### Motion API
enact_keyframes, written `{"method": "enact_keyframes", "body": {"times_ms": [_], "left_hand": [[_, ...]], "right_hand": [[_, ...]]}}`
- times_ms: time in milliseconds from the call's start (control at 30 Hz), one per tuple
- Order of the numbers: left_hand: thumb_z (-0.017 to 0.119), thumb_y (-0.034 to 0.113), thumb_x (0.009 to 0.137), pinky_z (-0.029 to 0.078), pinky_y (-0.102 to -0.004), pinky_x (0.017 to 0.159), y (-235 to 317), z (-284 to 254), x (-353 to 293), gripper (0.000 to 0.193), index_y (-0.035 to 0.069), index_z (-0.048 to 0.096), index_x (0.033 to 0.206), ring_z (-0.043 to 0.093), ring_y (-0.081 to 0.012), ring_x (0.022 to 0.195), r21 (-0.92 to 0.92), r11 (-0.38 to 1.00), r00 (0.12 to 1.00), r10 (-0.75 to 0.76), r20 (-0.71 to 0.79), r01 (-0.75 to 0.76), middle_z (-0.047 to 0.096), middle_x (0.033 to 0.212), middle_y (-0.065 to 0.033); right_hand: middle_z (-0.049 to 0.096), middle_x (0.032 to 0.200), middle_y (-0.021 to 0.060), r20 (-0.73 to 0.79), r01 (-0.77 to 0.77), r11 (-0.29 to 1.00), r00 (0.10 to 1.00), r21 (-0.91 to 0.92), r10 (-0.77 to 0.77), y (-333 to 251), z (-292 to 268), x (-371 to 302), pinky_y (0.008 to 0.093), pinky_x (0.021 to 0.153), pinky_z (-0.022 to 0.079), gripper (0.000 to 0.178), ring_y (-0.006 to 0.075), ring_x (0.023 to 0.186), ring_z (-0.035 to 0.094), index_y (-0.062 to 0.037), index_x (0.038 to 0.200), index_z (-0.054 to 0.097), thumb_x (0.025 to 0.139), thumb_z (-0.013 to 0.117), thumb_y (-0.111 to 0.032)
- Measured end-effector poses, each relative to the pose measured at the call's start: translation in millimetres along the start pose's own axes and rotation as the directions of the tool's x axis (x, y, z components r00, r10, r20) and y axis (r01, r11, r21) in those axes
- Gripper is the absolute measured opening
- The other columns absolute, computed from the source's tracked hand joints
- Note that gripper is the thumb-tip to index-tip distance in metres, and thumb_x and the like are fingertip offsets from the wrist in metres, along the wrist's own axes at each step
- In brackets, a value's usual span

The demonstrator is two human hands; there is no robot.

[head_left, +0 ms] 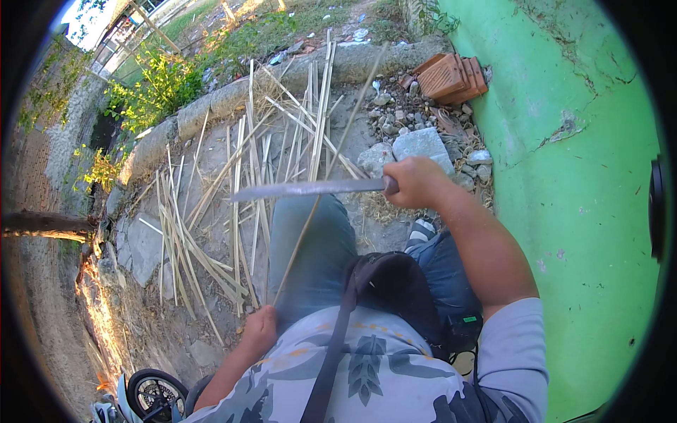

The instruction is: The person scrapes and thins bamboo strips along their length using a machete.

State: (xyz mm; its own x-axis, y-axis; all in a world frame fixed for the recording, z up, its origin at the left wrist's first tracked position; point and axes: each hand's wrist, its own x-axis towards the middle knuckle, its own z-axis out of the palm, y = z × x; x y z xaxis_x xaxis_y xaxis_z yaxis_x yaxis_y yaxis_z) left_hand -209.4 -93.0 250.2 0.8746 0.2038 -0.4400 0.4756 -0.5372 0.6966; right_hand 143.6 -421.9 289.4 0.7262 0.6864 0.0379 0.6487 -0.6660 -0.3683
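Note:
My right hand (417, 183) is wrapped round the handle of a machete (307, 188), whose long blade points left, level above my bent knee. In my left hand (261, 328), low beside my thigh, is the lower end of a long thin bamboo strip (299, 243). The strip slants up and to the right, away from me. Blade and strip cross in this view; I cannot tell if they touch. Many pale split bamboo strips (243, 166) lie in loose, criss-crossed heaps on the ground ahead and to the left.
A green wall (557, 176) runs close along my right. Stacked clay roof tiles (451, 77), stones and rubble (402, 116) lie at its foot, with a grey concrete block (422, 146) nearer. A low kerb (204, 116) borders the far side. A motorcycle wheel (156, 395) shows at lower left.

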Motion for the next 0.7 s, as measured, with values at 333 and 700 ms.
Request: {"method": "enact_keyframes", "body": {"times_ms": [333, 700], "left_hand": [[0.039, 0.039, 0.105, 0.044, -0.0470, 0.059, 9.0, -11.2, 2.1, 0.050, -0.002, 0.055, 0.080, 0.056, -0.0426, 0.060, 0.147, 0.986, 0.997, 0.075, -0.010, -0.073, 0.054, 0.065, -0.0243], [0.046, 0.038, 0.102, 0.045, -0.0500, 0.057, 25.2, -8.9, 12.2, 0.046, -0.001, 0.056, 0.080, 0.058, -0.0496, 0.065, 0.204, 0.974, 0.995, 0.093, 0.017, -0.095, 0.056, 0.064, -0.0262]], "right_hand": [[0.067, 0.074, 0.0152, 0.018, -0.043, 0.999, 0.999, 0.022, 0.043, 4.0, 4.3, 9.9, 0.0491, 0.068, 0.053, 0.022, 0.0384, 0.074, 0.066, -0.0104, 0.080, 0.065, 0.075, 0.072, -0.031], [0.068, 0.076, 0.0156, 0.202, -0.109, 0.987, 0.976, 0.120, 0.084, 6.0, 16.0, 18.2, 0.0481, 0.073, 0.054, 0.019, 0.0381, 0.078, 0.067, -0.0097, 0.082, 0.066, 0.077, 0.064, -0.027]]}}
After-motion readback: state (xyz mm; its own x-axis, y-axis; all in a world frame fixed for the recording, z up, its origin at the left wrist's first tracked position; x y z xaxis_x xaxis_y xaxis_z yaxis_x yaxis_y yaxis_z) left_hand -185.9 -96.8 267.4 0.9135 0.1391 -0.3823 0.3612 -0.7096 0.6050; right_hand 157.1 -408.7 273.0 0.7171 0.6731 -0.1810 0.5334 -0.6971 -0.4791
